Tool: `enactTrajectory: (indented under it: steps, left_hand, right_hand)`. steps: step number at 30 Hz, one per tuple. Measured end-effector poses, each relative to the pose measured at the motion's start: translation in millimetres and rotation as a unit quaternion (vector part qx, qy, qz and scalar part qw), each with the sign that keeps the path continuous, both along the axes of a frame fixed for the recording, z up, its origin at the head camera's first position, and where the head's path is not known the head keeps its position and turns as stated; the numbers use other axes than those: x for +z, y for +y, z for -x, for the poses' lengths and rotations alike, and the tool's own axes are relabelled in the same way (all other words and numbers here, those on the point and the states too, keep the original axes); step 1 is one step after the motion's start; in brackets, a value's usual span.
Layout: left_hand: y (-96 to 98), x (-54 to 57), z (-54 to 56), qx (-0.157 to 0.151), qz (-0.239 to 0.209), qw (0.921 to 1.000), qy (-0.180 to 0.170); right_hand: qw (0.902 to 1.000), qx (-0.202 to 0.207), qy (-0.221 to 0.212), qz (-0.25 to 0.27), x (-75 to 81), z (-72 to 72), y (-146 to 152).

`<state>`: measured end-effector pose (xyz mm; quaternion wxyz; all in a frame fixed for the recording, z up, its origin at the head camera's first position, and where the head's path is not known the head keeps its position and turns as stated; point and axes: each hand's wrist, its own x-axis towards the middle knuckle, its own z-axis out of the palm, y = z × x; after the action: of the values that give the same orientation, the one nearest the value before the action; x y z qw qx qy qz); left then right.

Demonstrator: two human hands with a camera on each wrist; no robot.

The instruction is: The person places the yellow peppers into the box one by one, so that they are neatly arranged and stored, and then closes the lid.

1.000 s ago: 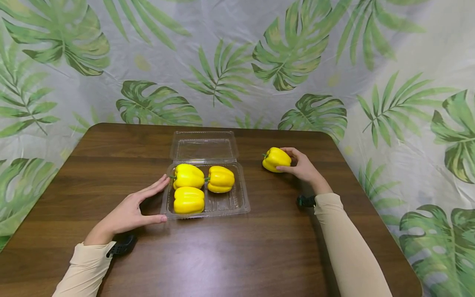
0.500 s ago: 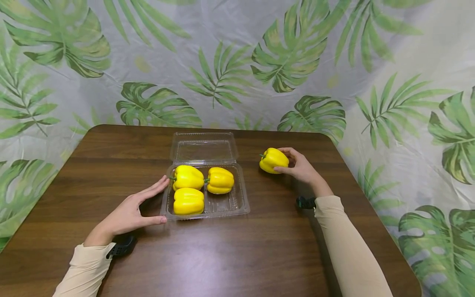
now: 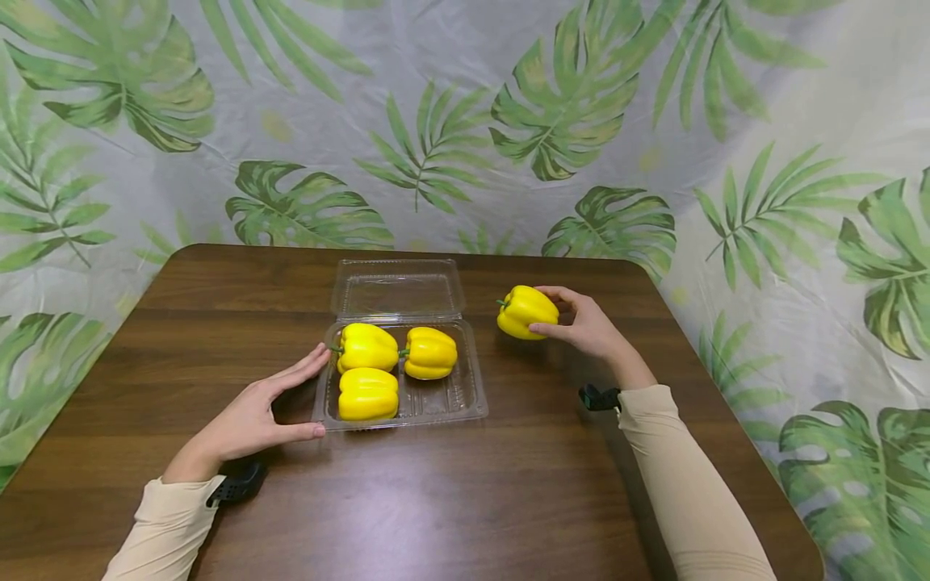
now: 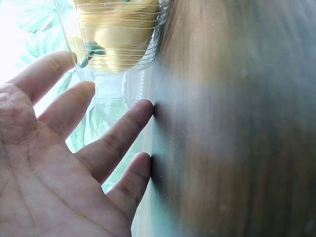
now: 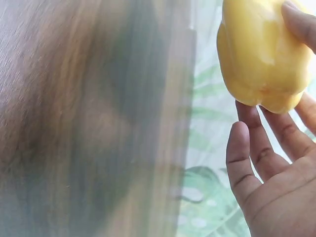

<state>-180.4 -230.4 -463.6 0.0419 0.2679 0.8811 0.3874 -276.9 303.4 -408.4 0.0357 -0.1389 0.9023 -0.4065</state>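
Observation:
My right hand [image 3: 590, 324] grips a yellow bell pepper [image 3: 528, 312] between thumb and fingers, to the right of a clear plastic clamshell box [image 3: 475, 379]. In the right wrist view a gap shows between this pepper [image 5: 264, 54] and the table. The box holds three more yellow peppers: one at back left [image 3: 368, 348], one at front left [image 3: 368, 394], one at back right [image 3: 431, 353]. Its front right part is bare. My left hand [image 3: 243, 415] is spread at the box's left side, thumb by the front corner. In the left wrist view, two fingertips rest on the table.
The box's lid [image 3: 398, 289] lies folded back behind it on the brown wooden table [image 3: 407, 508]. A leaf-patterned cloth [image 3: 436, 121] hangs beyond the table's far edge. Each wrist wears a black strap.
My right hand has carried the pepper a little to the left, toward the box, and slightly upward. My left hand and the box have stayed in place.

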Motion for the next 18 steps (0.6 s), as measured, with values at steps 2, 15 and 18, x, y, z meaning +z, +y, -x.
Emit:
enactTrajectory:
  steps: [2,15,18]
  left_hand:
    - [-0.2,-0.4,0.2,0.000,0.000,1.0000,0.001]
    - [-0.6,0.0,0.6,0.003,0.004,1.0000,0.006]
    - [-0.7,0.4,0.4,0.003,0.005,1.0000,0.007]
  right_hand:
    - [1.0000,0.009,0.002,0.003,4.3,-2.9,-2.8]
    - [0.9984,0.048,-0.015,0.026,31.2,-26.9,-24.9]
    - [0.9981,0.055,-0.011,0.023,34.2,-33.1,-30.0]
